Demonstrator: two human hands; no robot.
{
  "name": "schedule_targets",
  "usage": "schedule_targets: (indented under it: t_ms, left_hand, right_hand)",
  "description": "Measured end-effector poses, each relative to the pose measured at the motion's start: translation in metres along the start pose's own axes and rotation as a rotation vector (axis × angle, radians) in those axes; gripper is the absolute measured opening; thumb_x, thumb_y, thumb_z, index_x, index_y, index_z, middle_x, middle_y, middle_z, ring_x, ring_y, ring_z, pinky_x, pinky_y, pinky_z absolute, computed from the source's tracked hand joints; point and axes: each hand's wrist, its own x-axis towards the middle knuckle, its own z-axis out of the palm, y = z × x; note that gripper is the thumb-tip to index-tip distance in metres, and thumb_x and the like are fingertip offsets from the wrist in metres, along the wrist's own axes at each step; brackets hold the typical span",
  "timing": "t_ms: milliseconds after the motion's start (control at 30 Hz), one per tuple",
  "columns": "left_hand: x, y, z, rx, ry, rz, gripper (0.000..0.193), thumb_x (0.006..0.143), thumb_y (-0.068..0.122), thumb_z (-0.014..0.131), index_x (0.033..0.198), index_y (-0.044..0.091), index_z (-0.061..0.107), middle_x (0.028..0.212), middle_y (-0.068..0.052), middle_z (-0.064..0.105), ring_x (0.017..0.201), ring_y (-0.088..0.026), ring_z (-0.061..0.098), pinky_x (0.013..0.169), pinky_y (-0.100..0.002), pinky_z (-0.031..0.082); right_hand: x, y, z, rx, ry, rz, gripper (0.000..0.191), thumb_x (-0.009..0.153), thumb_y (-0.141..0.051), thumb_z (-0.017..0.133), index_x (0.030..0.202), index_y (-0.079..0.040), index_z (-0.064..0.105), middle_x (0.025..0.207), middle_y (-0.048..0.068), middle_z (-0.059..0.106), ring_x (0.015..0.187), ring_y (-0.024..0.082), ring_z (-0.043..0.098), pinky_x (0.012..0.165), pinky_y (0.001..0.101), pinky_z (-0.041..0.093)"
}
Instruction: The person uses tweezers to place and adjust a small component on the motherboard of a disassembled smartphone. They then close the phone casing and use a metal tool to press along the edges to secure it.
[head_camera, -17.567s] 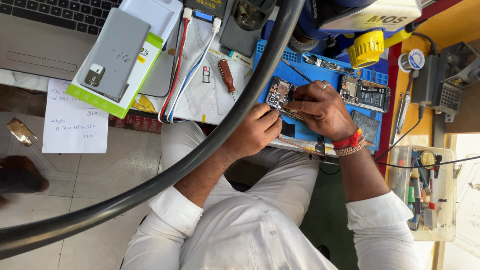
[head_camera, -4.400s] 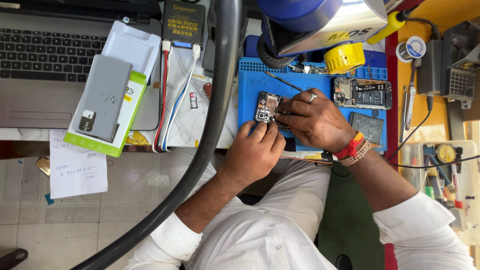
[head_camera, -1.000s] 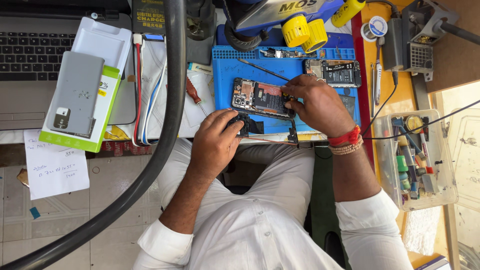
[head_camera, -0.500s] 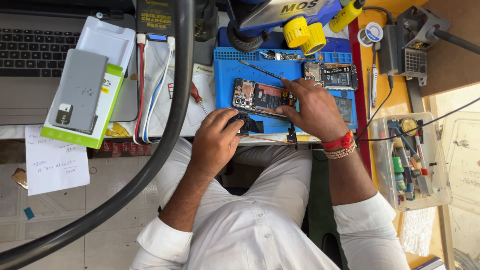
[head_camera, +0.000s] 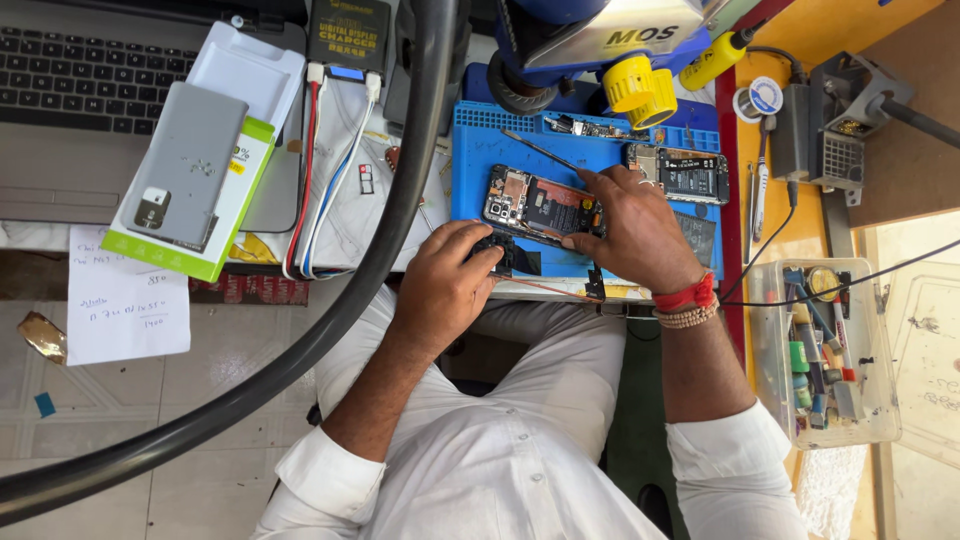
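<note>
Near edge: our left hand (head_camera: 447, 283) closed on small dark part (head_camera: 497, 251), same as half second ago. Our right hand (head_camera: 630, 228) pinning opened phone (head_camera: 538, 204) flat on blue mat (head_camera: 470, 160), grip unchanged. Beyond: second phone board (head_camera: 678, 172), microscope (head_camera: 600, 40). Work holding steady, no new step.

An opened phone (head_camera: 540, 206) lies on a work mat (head_camera: 470, 150) at the middle of the bench. The right hand (head_camera: 635, 232) rests on the phone's right end; the left hand (head_camera: 445, 285) sits just near of its left end, at the mat's near edge. A second opened phone (head_camera: 690, 173) lies on the mat to the right. A laptop (head_camera: 90, 110) stands far left, with a boxed phone back cover (head_camera: 185, 180) beside it. A tray of tools (head_camera: 825, 350) sits at the right, nearer than the mat.
</note>
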Motion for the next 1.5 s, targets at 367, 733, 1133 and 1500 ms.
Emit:
schedule_targets:
  t_ms: [367,733,1133,1500]
  left_hand:
    - [-0.008,-0.005,0.003,0.019,0.033,-0.005,0.031,0.073,0.002,0.083,0.104,0.0,0.076,0.12,-0.015,0.068,0.118,-0.032,0.063,0.1,-0.042,0.056]
    - [-0.012,0.005,0.004,0.005,0.068,-0.066,0.039,0.073,0.003,0.085,0.11,0.0,0.073,0.121,-0.014,0.068,0.119,-0.032,0.063,0.1,-0.042,0.055]
    - [-0.013,0.008,0.012,-0.111,0.206,-0.133,0.082,0.076,0.01,0.092,0.144,0.001,0.046,0.133,-0.02,0.064,0.121,-0.036,0.065,0.102,-0.042,0.055]
    - [-0.009,0.006,0.019,-0.058,0.213,-0.123,0.075,0.077,0.011,0.091,0.139,0.001,0.05,0.129,-0.02,0.065,0.121,-0.036,0.066,0.102,-0.042,0.057]
  right_hand:
    - [0.005,0.01,0.008,0.259,-0.044,0.058,0.065,0.066,-0.023,0.094,0.12,0.003,0.068,0.112,0.021,0.063,0.1,0.036,0.068,0.084,0.0442,0.055]
    - [-0.01,0.009,0.006,0.426,-0.051,0.093,0.034,0.084,-0.011,0.082,0.111,0.002,0.064,0.094,0.018,0.073,0.083,0.028,0.073,0.073,0.0384,0.055]
    - [-0.027,0.004,0.011,0.465,-0.015,0.082,0.038,0.086,-0.016,0.083,0.113,0.002,0.063,0.097,0.015,0.074,0.085,0.024,0.071,0.074,0.0367,0.055]
    - [-0.023,0.012,0.015,0.586,-0.061,0.191,0.025,0.103,-0.022,0.065,0.113,0.0,0.071,0.073,0.006,0.064,0.064,0.01,0.053,0.059,0.0303,0.047]
